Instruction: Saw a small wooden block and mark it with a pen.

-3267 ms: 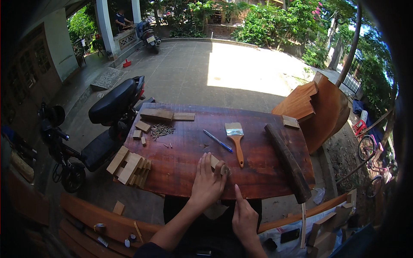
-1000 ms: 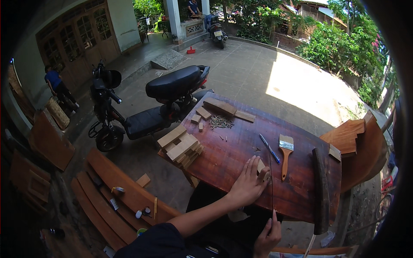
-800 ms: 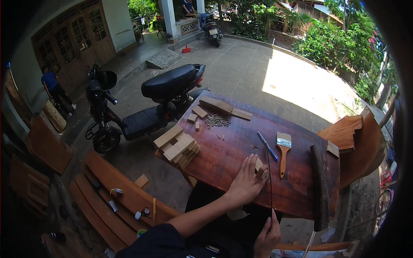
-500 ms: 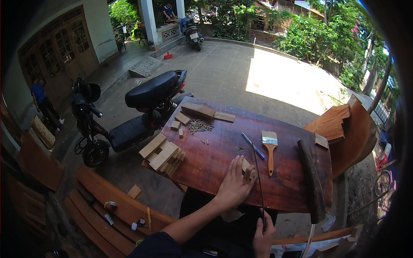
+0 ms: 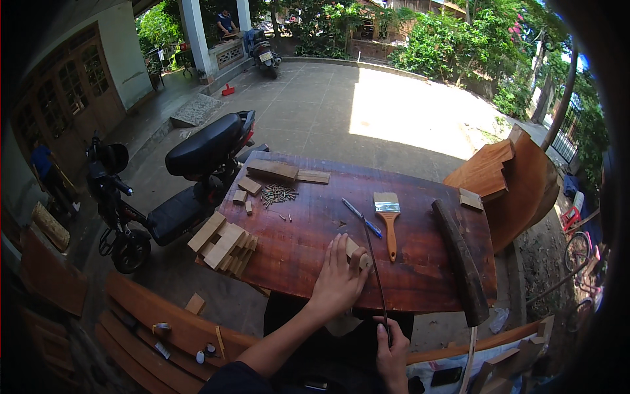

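My left hand presses a small pale wooden block onto the reddish-brown tabletop, fingers curled over it. My right hand grips one end of a long, thin dark blade, which runs forward beside the block. Beyond lie a blue pen, a wide paintbrush with an orange handle and a pile of screws or nails. Stacked pale wood pieces sit at the left corner, several more at the back, and a dark wooden bar at the right.
A black electric scooter stands left of the table, wooden benches lie near-left, and large wooden slabs stand at the right. One person is by the doors, another on the porch at the back.
The view swung left after the oldest frame and has since turned partly back right. The blade stays beside the block. The person by the doors has shifted posture slightly.
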Demonstrator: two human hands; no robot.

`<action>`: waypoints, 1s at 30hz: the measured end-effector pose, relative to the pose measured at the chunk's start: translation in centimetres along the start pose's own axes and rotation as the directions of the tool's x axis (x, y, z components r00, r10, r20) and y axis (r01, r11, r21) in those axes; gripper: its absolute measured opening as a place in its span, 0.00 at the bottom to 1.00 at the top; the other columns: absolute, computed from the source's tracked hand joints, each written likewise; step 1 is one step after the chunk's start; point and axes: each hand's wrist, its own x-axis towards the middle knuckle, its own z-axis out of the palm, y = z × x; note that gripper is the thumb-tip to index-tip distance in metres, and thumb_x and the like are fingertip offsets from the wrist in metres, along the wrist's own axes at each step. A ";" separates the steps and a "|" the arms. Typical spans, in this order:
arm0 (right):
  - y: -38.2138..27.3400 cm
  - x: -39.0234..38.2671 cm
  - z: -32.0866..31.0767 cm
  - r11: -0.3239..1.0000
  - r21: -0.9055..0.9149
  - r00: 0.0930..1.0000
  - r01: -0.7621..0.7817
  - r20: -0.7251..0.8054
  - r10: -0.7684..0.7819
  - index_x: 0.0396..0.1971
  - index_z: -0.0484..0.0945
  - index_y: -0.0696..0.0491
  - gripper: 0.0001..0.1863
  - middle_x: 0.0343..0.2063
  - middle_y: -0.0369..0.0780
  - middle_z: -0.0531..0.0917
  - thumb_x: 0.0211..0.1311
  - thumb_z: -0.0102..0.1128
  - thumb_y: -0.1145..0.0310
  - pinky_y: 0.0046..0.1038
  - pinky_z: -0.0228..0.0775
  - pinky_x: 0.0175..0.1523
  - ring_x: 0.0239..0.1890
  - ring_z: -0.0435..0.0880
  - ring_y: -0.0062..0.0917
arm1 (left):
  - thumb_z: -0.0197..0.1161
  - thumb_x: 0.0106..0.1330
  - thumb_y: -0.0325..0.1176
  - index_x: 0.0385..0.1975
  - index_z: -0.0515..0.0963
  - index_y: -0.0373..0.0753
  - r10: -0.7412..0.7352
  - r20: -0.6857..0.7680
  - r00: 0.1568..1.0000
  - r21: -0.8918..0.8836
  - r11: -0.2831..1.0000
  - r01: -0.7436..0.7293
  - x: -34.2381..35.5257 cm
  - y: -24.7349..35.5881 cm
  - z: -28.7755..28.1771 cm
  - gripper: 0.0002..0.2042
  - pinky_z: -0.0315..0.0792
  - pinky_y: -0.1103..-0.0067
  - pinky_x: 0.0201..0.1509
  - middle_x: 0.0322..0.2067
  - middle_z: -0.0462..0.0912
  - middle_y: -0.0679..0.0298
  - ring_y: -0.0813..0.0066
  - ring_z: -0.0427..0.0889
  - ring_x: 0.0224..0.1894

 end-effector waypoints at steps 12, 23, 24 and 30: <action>1.5 -0.3 0.4 0.881 -0.325 0.918 0.344 -0.083 -0.389 0.55 0.84 0.56 0.14 0.39 0.52 0.90 0.83 0.54 0.65 0.44 0.80 0.47 0.43 0.91 0.51 | 0.56 0.83 0.44 0.68 0.60 0.42 -0.010 0.022 1.000 0.025 1.000 0.010 -0.3 0.2 0.3 0.23 0.56 0.44 0.82 0.74 0.56 0.31 0.26 0.58 0.78; 1.4 -0.1 0.2 0.866 -0.394 0.938 0.308 -0.024 -0.345 0.58 0.82 0.57 0.15 0.41 0.54 0.90 0.83 0.53 0.66 0.48 0.80 0.48 0.45 0.90 0.54 | 0.58 0.83 0.44 0.69 0.60 0.42 -0.006 0.005 1.000 0.038 0.999 0.006 0.0 0.4 0.6 0.24 0.54 0.45 0.84 0.73 0.57 0.32 0.26 0.59 0.78; 1.4 0.0 0.2 0.867 -0.389 0.937 0.310 -0.029 -0.348 0.58 0.82 0.57 0.15 0.41 0.55 0.90 0.84 0.52 0.65 0.48 0.79 0.48 0.45 0.90 0.55 | 0.57 0.83 0.44 0.69 0.59 0.42 -0.007 -0.002 1.000 0.033 0.999 0.007 0.0 0.3 0.5 0.24 0.54 0.45 0.84 0.72 0.57 0.32 0.26 0.59 0.78; 1.5 0.7 0.8 0.865 -0.398 0.939 0.306 -0.025 -0.344 0.58 0.81 0.57 0.16 0.40 0.55 0.89 0.84 0.52 0.64 0.49 0.79 0.48 0.44 0.89 0.55 | 0.57 0.83 0.43 0.69 0.59 0.41 0.011 -0.022 1.000 0.045 0.999 -0.010 0.0 0.1 0.5 0.24 0.54 0.45 0.84 0.72 0.56 0.32 0.26 0.60 0.77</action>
